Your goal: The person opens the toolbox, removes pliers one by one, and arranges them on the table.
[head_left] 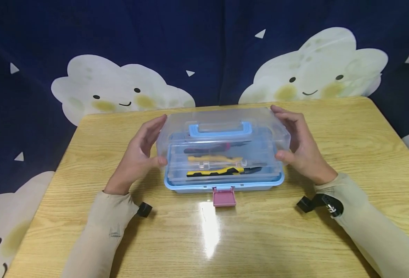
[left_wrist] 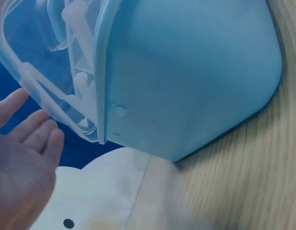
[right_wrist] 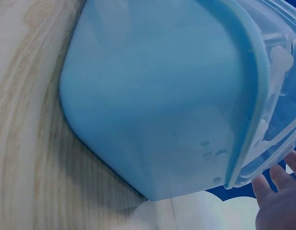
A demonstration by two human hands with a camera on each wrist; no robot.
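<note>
A toolbox with a light blue base [head_left: 225, 188] stands on the table, and its clear lid [head_left: 221, 116] is tilted partly up. My left hand [head_left: 140, 154] holds the lid's left end, thumb at the front corner and fingers toward the back. At the right end my right hand [head_left: 303, 148] holds the lid the same way. Through the lid show yellow-and-black pliers [head_left: 214, 172], a yellow-handled tool [head_left: 214, 158] and a dark-handled tool [head_left: 206, 149], lying in the upper part of the box. A blue carry handle [head_left: 220, 133] is on the lid.
The pink front latch [head_left: 224, 197] hangs unfastened over the wooden table [head_left: 176, 235]. Behind the table's back edge hangs a dark blue curtain [head_left: 176, 34] with clouds. Clear plastic arms [left_wrist: 83, 91] join the lid to the inside of the box.
</note>
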